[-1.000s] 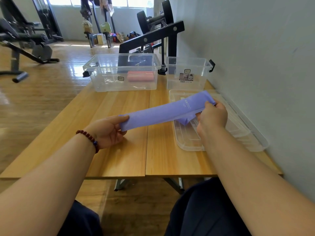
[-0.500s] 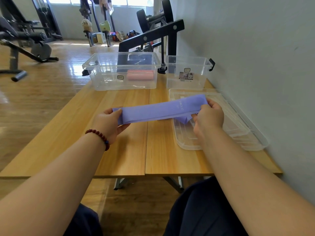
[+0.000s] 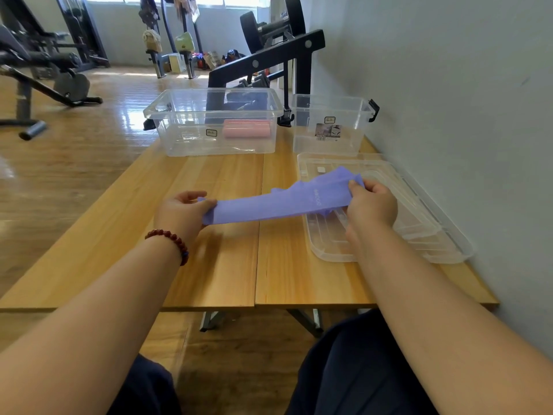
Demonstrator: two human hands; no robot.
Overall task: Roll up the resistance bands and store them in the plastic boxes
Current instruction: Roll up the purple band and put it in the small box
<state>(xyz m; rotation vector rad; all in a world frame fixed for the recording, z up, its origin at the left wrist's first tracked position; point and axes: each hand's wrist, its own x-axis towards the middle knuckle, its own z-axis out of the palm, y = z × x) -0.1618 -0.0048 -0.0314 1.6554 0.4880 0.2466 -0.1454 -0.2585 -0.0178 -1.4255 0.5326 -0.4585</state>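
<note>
A purple resistance band (image 3: 278,202) is stretched flat above the wooden table (image 3: 227,265), held at both ends. My left hand (image 3: 182,214) pinches its left end and my right hand (image 3: 371,205) grips its right end over the clear lids. At the back stands a large clear plastic box (image 3: 179,127) with a rolled pink band (image 3: 247,128) inside. A smaller clear box (image 3: 353,115) with black latches stands to its right, nothing visible inside.
Two clear box lids (image 3: 419,232) lie stacked at the table's right side against the grey wall (image 3: 449,100). A black weight rack (image 3: 269,58) stands behind the boxes. Gym machines (image 3: 39,70) stand on the wooden floor to the left.
Both hands have shifted the band slightly away from me and lowered its left end; the band hangs a little more slack and wrinkled near my right hand.
</note>
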